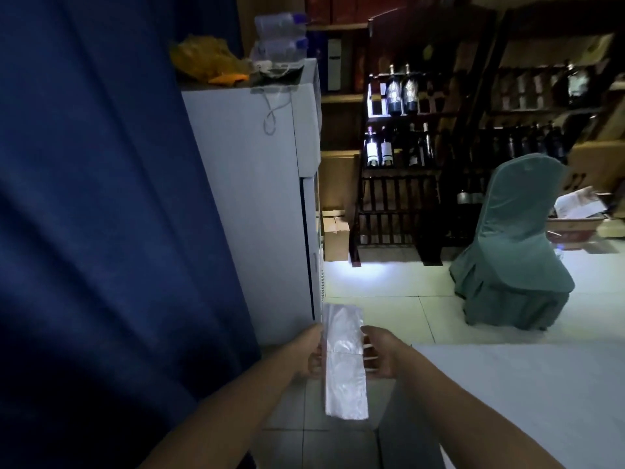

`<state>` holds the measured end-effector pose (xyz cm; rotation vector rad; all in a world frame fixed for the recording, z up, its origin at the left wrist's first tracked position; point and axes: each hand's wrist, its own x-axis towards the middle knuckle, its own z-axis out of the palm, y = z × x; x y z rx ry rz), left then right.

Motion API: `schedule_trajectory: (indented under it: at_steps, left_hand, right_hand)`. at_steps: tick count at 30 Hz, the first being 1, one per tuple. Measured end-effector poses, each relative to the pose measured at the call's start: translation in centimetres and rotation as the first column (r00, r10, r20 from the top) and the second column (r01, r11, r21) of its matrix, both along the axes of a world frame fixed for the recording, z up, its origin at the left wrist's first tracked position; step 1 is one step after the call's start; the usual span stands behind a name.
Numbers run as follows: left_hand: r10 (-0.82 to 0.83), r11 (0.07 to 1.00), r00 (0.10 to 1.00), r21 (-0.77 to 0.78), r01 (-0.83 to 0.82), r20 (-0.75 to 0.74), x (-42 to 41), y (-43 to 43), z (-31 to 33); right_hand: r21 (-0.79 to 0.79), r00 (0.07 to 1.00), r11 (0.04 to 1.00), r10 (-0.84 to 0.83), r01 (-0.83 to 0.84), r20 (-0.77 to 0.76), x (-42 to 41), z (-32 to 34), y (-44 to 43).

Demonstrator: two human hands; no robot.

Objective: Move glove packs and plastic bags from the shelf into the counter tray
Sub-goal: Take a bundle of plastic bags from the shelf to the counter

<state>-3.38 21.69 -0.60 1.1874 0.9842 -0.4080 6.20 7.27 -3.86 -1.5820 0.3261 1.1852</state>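
Observation:
A long flat pack of clear plastic bags hangs upright between my two hands, low in the middle of the view. My left hand grips its left edge with curled fingers. My right hand holds the right edge, fingers curled behind the pack. The pack is in the air above the tiled floor, beside the front corner of a white cabinet. No tray is in view.
A blue curtain fills the left. A white counter surface lies at lower right. Ahead stand dark wine racks with bottles, a chair in a green cover and cardboard boxes. An orange bag lies atop the cabinet.

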Motion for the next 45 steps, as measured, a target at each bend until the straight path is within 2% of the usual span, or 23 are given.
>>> schedule_trajectory:
  at_steps: [3,12,16,21,26,32,45]
  left_hand:
    - [-0.002,1.000,1.000,-0.006,0.002,-0.001,5.2,2.0,-0.4]
    - [-0.192,0.980,0.981,-0.054,0.191,-0.017,20.8,8.3,-4.0]
    - [-0.308,0.947,0.951,-0.096,0.305,-0.021,27.1,10.0,-3.8]
    - [-0.536,0.838,0.844,-0.137,0.529,-0.025,34.5,10.3,-4.3]
    - [-0.707,0.704,0.706,-0.134,0.697,-0.044,41.1,6.8,-5.1]
    - [-0.818,0.575,0.573,-0.128,0.808,-0.052,48.5,0.5,-5.9]
    - [-0.866,0.501,0.497,-0.090,0.861,-0.057,64.7,-13.1,-5.3]
  right_hand:
    - [-0.015,0.999,0.999,-0.033,0.033,-0.019,4.9,-0.3,1.2]
    - [-0.021,0.975,0.976,-0.220,0.219,-0.043,17.2,-2.1,4.7]
    - [-0.036,0.920,0.924,-0.382,0.380,-0.087,21.0,-2.1,5.6]
    - [0.007,0.811,0.816,-0.574,0.578,-0.116,24.5,-2.7,4.5]
    - [0.002,0.644,0.650,-0.752,0.760,-0.139,27.0,-3.2,2.0]
    - [-0.001,0.507,0.512,-0.850,0.859,-0.140,31.4,-4.5,-3.1]
    - [0.048,0.344,0.341,-0.925,0.939,-0.163,44.4,-4.3,-14.8]
